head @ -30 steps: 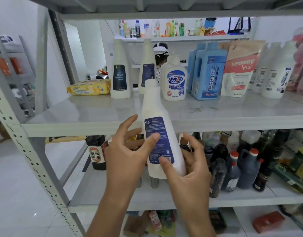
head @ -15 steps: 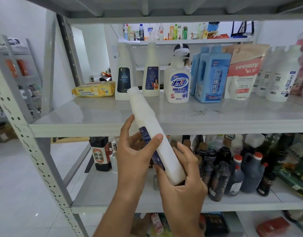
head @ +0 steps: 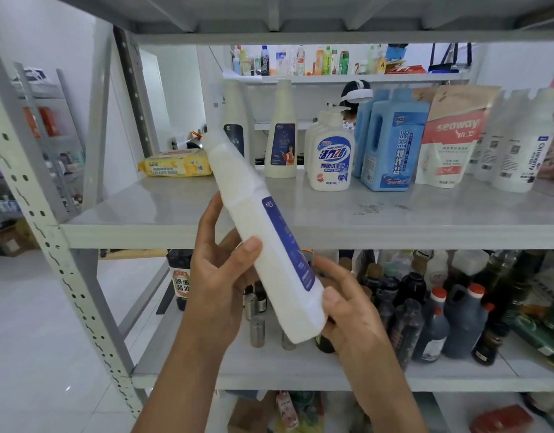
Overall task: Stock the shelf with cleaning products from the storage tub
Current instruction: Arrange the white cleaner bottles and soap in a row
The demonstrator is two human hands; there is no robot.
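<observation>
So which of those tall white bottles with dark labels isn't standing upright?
The white bottle held in front of the shelf by the left hand and right hand: it leans left, while the two on the shelf stand upright.

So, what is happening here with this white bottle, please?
A person is stocking a grey shelf. Both hands hold one white bottle with a blue label, tilted with its neck up and to the left: the left hand grips the middle, the right hand supports the base. It is in front of the shelf edge, not yet set down beside the other cleaners.
</observation>
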